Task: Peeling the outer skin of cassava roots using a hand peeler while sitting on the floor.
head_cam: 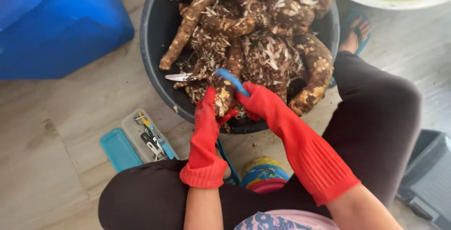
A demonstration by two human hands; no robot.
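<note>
Left hand (206,117) in a red glove clenches a brown cassava root (223,96) at the near rim of the black basin (155,37). Right hand (258,101), gloved too, grips a blue-handled peeler (231,80) against that root. A knife (181,77) lies on the peelings inside the basin, just left of the root.

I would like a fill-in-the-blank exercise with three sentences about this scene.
1. Both hands wear long rubber gloves of ____ colour.
2. The left hand holds a brown, partly peeled root over the round ____ tub full of roots.
3. The right hand holds a peeler with a ____ handle.

Missing words: red; black; blue
</note>
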